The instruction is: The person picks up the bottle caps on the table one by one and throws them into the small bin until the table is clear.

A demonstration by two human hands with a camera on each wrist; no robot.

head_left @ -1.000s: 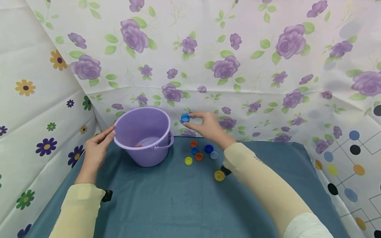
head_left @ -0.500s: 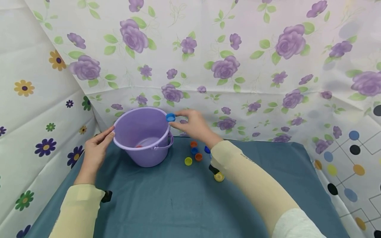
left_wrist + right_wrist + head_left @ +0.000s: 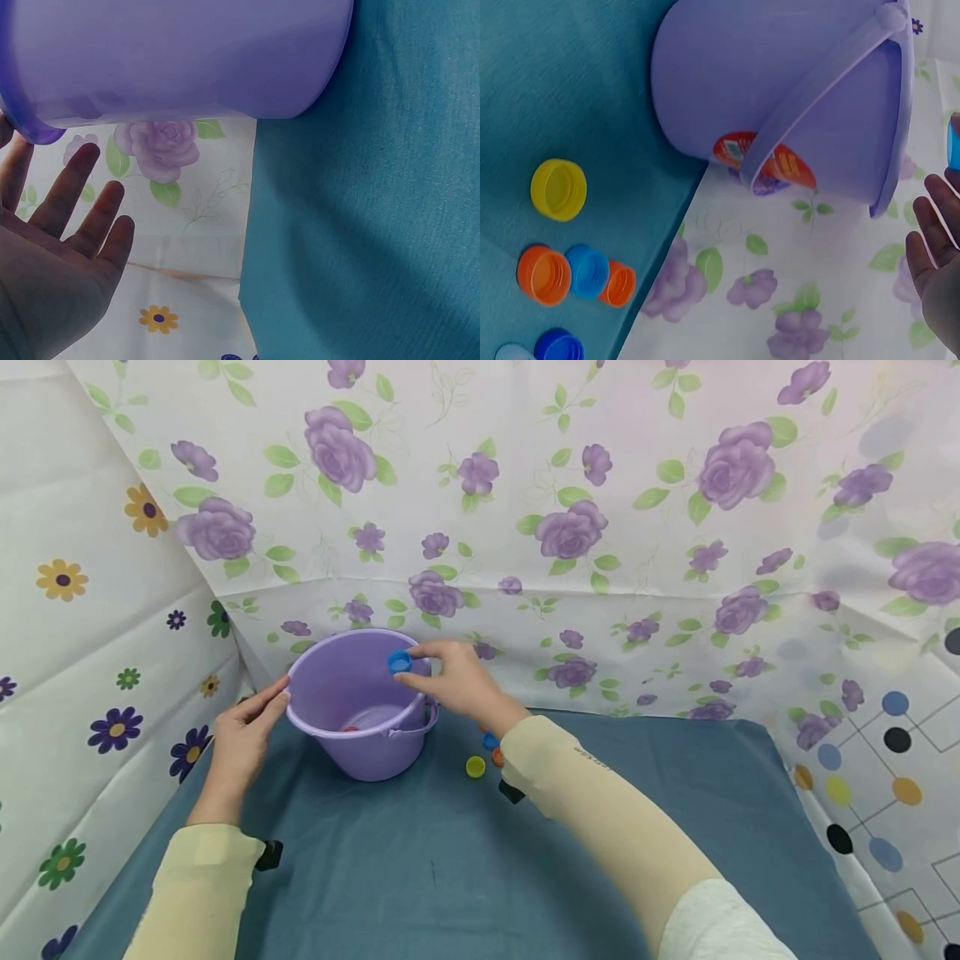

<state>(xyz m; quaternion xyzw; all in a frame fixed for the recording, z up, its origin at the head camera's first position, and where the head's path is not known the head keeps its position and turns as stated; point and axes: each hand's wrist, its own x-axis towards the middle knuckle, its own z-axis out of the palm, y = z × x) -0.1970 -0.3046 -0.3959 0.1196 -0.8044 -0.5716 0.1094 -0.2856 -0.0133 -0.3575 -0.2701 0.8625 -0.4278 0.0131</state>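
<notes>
A purple bucket (image 3: pixel 375 762) stands upright at the left of the cloth, its handle hanging down on the right side. My left hand (image 3: pixel 243 735) pinches the bucket's left rim between thumb and index finger; in the left wrist view its other fingers spread apart below the rim. Over the right part of the bucket's mouth, my right hand (image 3: pixel 461 681) holds a blue bottle cap (image 3: pixel 400 662) between thumb and fingertips. Only a sliver of that cap shows at the right wrist view's edge. Something small and red (image 3: pixel 350 728) lies on the bucket's floor.
Right of the bucket lie a yellow cap (image 3: pixel 559 190), orange caps (image 3: pixel 544 275), a blue cap (image 3: pixel 588 271), a dark blue cap (image 3: pixel 559 346) and a pale cap (image 3: pixel 514 353). My right forearm hides some in the head view. Flowered sheets wall the blue-green cloth (image 3: pixel 390 877).
My right hand has moved left with the blue bottle cap, from right of the bucket to over its mouth. My left hand and the bucket have stayed put.
</notes>
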